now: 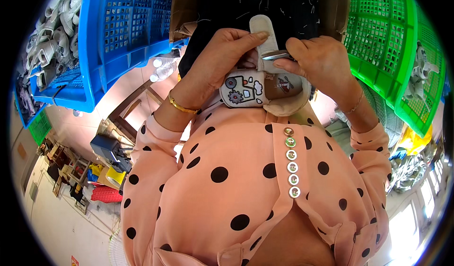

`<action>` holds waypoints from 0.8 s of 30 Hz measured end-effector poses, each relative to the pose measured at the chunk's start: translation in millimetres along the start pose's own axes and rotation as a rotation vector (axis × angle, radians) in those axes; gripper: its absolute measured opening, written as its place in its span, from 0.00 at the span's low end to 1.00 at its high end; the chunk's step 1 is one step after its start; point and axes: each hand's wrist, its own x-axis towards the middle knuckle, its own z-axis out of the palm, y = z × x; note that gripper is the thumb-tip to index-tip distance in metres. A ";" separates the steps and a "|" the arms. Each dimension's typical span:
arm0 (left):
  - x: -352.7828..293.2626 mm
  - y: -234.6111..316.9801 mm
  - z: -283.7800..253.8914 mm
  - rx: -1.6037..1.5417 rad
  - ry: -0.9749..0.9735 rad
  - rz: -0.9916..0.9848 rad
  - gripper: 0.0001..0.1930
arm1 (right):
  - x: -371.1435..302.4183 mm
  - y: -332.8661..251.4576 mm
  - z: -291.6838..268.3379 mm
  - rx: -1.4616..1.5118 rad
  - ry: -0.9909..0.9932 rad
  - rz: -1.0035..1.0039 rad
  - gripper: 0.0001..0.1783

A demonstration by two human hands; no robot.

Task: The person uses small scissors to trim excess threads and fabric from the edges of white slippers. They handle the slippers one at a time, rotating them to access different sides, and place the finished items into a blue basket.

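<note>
In my lap lies a small pale fabric shoe (pixel 240 92), decorated with a cartoon vehicle, gears and clouds. Its inside shows a brown insole with a print. My left hand (pixel 213 60) pinches the shoe's light strap (pixel 265 33) between thumb and fingers and holds it up from the shoe. My right hand (pixel 321 60) is closed around a small pair of metal thread snips (pixel 278 55). The snips' pointed blades lie against the strap's lower part. Whether the blades touch a thread is too small to tell.
To the left stands a blue plastic crate (pixel 90 44), with many pale shoes (pixel 59 34) beyond it. A green crate (pixel 383 44) stands on the right, more shoes behind its mesh. Dark cloth (pixel 222 6) with loose threads covers my lap, with brown cardboard (pixel 333 6) alongside.
</note>
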 end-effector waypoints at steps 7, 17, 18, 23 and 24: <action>0.7 -0.8 1.8 0.015 -0.001 -0.007 0.12 | 0.2 -2.1 -2.3 -0.048 -0.031 -0.014 0.25; -5.5 7.9 9.5 0.041 -0.088 0.068 0.13 | -3.3 10.1 9.5 1.183 -0.263 0.555 0.23; -7.2 10.9 10.6 0.082 -0.076 0.093 0.13 | -0.2 7.5 9.6 1.240 -0.282 0.576 0.21; -20.7 4.2 17.5 0.177 0.156 0.448 0.11 | 0.9 -2.4 9.2 1.494 -0.229 0.749 0.16; -22.2 1.1 15.8 0.326 0.160 0.561 0.11 | 0.4 -2.4 9.0 1.493 -0.234 0.765 0.15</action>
